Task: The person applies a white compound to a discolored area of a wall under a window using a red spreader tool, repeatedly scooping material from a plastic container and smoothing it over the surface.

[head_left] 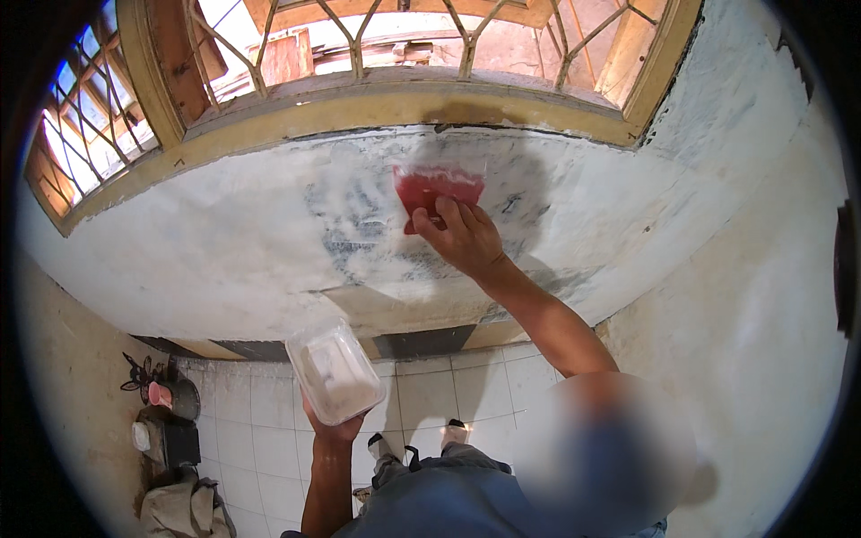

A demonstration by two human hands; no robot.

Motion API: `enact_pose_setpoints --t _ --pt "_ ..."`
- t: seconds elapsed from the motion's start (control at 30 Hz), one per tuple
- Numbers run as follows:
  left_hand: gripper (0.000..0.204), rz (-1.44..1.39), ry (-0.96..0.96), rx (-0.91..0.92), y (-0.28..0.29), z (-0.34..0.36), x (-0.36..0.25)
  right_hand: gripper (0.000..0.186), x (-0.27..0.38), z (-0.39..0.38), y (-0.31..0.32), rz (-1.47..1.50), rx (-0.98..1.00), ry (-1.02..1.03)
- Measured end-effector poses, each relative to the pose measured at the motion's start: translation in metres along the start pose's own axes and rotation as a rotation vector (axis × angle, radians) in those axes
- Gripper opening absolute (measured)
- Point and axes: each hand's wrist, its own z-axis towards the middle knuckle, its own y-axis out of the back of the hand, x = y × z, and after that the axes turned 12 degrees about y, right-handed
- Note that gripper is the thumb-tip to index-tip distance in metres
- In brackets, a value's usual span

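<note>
One scraper [438,188] in right hand [468,238]; one tub [326,334], left hand [336,429].

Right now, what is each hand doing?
Left hand: holding a white tub from below, fingers mostly hidden.
Right hand: closed on a red spreader.

The right hand [462,235] is gripping a flat red spreader [439,186] at a patchy white-and-grey wall [242,224], just below a yellow-painted wooden window frame [386,109] with a branching metal grille [357,56]. The left hand [335,427] is holding a rectangular, whitish plastic tub [314,387] from beneath; white paste [345,368] is lying inside. Below, white square tiles [269,408] are covering the floor, and a crumpled beige cloth [175,511] is resting at lower left.
</note>
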Motion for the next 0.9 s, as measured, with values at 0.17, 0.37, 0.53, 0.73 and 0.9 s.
enact_pose_setpoints --t 0.17,0.37,0.53,0.73,0.9 --pt "0.058 -0.452 0.173 0.098 -0.002 -0.003 -0.008 0.024 0.059 -0.076 -0.025 0.263 0.097 0.141" --pt "0.050 -0.395 0.166 0.094 -0.001 -0.010 -0.008 0.025 0.037 0.042 0.022 0.083 -0.149 0.046" --pt "0.051 -0.105 0.002 0.105 0.020 -0.008 -0.001 0.029 0.041 0.031 -0.038 0.073 0.089 0.069" --pt "0.083 -0.506 0.168 -0.056 -0.008 -0.030 -0.036 0.021 0.129 -0.070 -0.037 0.394 0.154 0.017" --pt "0.064 -0.350 0.038 0.002 0.022 -0.036 -0.031 0.029 0.192 -0.094 -0.016 0.650 0.152 -0.809"
